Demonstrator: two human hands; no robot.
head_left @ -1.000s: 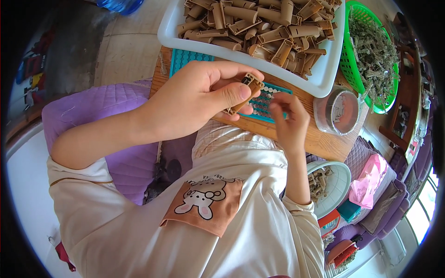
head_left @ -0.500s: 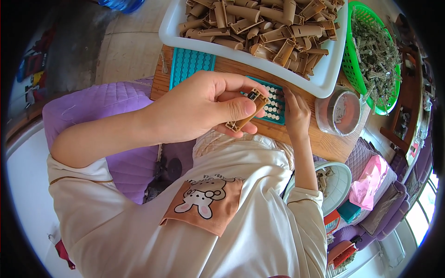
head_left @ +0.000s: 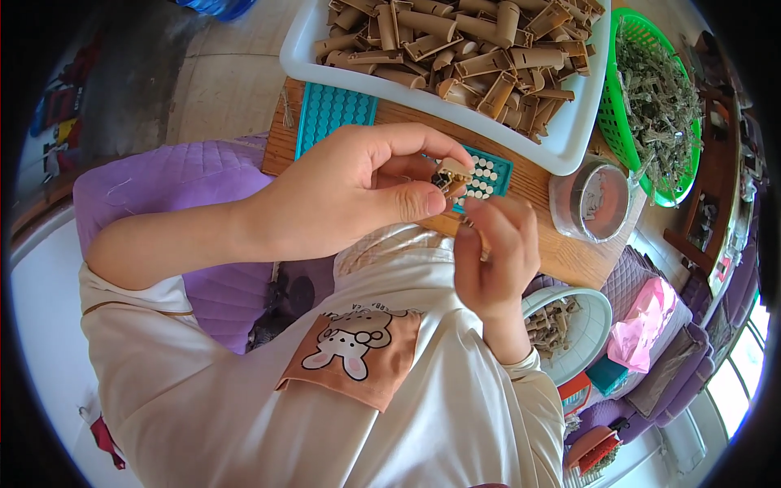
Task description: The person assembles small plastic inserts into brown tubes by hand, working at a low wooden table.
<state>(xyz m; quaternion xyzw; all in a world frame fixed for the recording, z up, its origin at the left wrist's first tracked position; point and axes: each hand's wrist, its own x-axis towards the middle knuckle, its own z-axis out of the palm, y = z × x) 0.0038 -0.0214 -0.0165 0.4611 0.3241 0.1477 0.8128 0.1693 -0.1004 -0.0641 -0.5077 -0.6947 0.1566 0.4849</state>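
Along the far edge of the wooden counter [head_left: 561, 252] stands a big white tray [head_left: 569, 138] heaped with tan cardboard tubes [head_left: 464, 49], the largest thing there. Just beside it, off the counter's right end, a green basket [head_left: 630, 122] holds dried greenish herbs [head_left: 659, 89]. A teal perforated mat [head_left: 333, 110] lies flat on the counter against the tray's near wall, running from the left corner toward the middle. At the right near corner sits a round clear jar [head_left: 594, 199], upright. Below the counter's right end a white bowl [head_left: 590, 346] carries more tubes.

Above the counter's near edge the left hand [head_left: 350, 191] is closed, thumb and forefinger pinching a small tan tube [head_left: 452, 173] over the mat. The right hand [head_left: 496, 256], just below it, is curled shut on a thin stick [head_left: 482, 244], fingertips near the tube.
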